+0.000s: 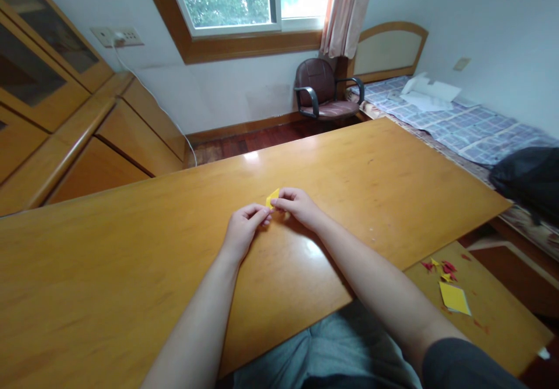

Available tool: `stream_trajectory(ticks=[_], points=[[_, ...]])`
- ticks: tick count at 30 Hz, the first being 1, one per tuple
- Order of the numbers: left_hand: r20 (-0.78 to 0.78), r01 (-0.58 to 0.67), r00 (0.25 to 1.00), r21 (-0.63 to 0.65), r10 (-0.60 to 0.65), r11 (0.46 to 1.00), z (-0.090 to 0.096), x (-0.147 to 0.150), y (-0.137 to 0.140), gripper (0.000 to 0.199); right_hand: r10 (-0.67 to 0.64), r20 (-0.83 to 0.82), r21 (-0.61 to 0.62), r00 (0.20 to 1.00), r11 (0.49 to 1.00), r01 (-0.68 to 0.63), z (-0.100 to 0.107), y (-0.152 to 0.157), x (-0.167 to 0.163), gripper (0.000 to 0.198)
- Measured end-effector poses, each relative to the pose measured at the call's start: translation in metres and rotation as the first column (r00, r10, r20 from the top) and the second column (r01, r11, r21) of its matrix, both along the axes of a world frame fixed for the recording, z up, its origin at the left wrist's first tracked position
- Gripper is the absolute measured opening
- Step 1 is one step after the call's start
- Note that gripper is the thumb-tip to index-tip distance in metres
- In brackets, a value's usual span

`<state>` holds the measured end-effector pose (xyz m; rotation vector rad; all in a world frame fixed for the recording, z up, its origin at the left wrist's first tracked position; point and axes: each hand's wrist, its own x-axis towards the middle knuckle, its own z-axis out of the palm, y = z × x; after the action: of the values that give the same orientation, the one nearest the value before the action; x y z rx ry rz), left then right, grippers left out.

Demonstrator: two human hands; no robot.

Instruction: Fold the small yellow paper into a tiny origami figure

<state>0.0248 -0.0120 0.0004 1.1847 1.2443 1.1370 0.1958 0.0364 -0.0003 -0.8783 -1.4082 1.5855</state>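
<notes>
A small piece of folded yellow paper (273, 197) is pinched between my two hands, just above the wooden table (131, 249). My left hand (245, 226) is closed, thumb and fingertips at the paper's lower left edge. From the right, my right hand (297, 205) grips the paper with thumb and forefinger. The fingers cover part of the paper, so its full shape is hidden.
On a lower surface (506, 313) at the right lie a yellow paper stack (455, 298) and several small red and yellow folded pieces (448, 268). Beyond the table stand a brown armchair (321, 89) and a bed (476, 127). Wooden cabinets (140, 133) line the left.
</notes>
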Motion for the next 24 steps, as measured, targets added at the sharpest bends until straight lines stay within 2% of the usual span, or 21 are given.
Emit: stream_trajectory(ticks=[7, 16, 24], points=[[-0.039, 0.021, 0.999, 0.017, -0.02, 1.0, -0.0032, -0.0018, 0.0014, 0.025, -0.024, 0.008, 0.019, 1.0, 1.0, 0.023, 0.0007, -0.0001, -0.0001, 0.034], [-0.034, 0.009, 0.999, 0.008, -0.009, 1.0, 0.0009, -0.0002, 0.0003, 0.023, 0.05, 0.021, 0.01, 0.999, 0.999, -0.05, 0.0025, -0.0006, 0.0004, 0.035], [-0.052, 0.031, 0.998, 0.011, -0.031, 0.999, 0.0034, 0.0017, -0.0009, 0.023, 0.003, 0.003, -0.003, 1.0, 1.0, -0.003, -0.0007, -0.001, -0.0013, 0.034]])
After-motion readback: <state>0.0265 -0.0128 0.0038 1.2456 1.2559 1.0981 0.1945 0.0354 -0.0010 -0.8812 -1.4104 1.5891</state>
